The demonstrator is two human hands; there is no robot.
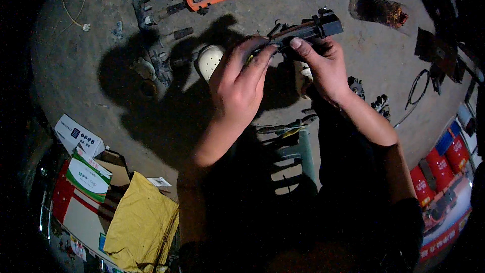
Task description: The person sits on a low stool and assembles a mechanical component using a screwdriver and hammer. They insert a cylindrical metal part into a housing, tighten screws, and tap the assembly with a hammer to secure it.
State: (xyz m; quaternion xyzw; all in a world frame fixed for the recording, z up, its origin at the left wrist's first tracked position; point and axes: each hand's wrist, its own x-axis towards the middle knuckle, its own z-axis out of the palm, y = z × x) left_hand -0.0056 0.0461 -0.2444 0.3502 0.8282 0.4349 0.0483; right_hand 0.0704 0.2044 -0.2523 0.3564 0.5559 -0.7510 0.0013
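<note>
Both my hands are raised over the floor, gripping a long black part [331,23] with a boxy end; its exact kind is unclear. My left hand [237,78] is closed, its fingers pinched around the part's left portion and hiding it. Nearer the boxy end, my right hand [327,68] holds the part with the thumb on top and the other fingers beneath. A thin strip runs along the part's upper side. Below and beyond it lie small dark pieces in shadow. A cream clog [208,60] with holes shows just left of my left hand.
An orange tool case [217,1] with sockets lies open at the far side. Dark metal parts [156,53] lie left of it. A green stool [310,156] stands close to me. Boxes [78,134] and a yellow bag [136,227] are at left, red containers [444,169] at right.
</note>
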